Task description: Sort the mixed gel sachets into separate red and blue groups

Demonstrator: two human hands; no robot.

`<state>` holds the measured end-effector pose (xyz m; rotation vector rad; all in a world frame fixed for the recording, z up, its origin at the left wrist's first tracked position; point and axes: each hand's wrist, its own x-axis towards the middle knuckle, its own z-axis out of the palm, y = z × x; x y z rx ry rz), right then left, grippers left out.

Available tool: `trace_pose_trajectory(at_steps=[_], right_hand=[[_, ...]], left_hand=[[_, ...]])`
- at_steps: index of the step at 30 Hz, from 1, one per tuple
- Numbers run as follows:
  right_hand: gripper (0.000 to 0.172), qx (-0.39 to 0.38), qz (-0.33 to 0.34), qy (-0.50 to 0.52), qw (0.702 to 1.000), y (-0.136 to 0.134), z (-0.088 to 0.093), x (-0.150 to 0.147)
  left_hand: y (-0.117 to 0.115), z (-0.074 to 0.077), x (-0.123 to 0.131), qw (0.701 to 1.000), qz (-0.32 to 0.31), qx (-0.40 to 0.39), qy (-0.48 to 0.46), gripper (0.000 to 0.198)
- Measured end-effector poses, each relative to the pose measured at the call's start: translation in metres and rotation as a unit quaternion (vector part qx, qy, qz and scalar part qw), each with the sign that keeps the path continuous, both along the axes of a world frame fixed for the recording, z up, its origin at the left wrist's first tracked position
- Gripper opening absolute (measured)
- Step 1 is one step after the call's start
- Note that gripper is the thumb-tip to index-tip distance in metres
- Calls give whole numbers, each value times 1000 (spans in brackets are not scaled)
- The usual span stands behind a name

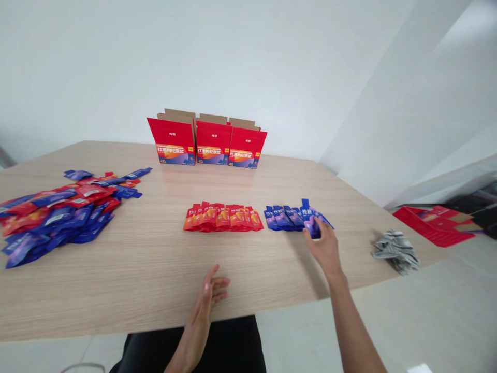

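Right hand [325, 249] in on the blue side, thumb and fingers closed on a blue pouch [308, 220] at the right end of the blue row [282, 218], more blue peeking out behind it! Left hand [205, 300] hangs near the front edge of the wooden table [155, 285], open, fingers slightly apart, well away from the right

Look around: the red row [223, 217] lies overlapping just left of the blue, sitting between the left hand and the back of the table. Out left, a big loose pile [66, 212], reds and blues jumbled over one another. Over right, a crumpled striped cloth [396, 252] at the table's edge, beyond the right forearm

Now the containers: three red boxes [213, 142] side by side at the back, flaps up, tops open, insides hidden from here. Far right, another red box [427, 225] lies tipped, its contents impossible to make out
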<state>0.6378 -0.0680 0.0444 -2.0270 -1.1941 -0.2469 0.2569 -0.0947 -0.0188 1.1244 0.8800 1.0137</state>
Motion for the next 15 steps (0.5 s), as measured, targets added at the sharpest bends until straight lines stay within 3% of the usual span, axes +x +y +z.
trace_pose_trajectory(at_steps=[4, 8, 11, 15], right_hand=[[57, -157, -54, -12, 986, 34, 13, 64], [54, -299, -76, -1, 951, 52, 10, 87], [54, -348, -80, -15, 934, 59, 6, 93], [52, -355, -91, -41, 930, 66, 2, 93]], left_hand=[[3, -7, 4, 997, 26, -37, -57, 75], [1, -6, 6, 990, 26, -66, -120, 73], [1, -3, 6, 987, 17, -87, -132, 73], [3, 0, 5, 990, 7, -89, -111, 70]])
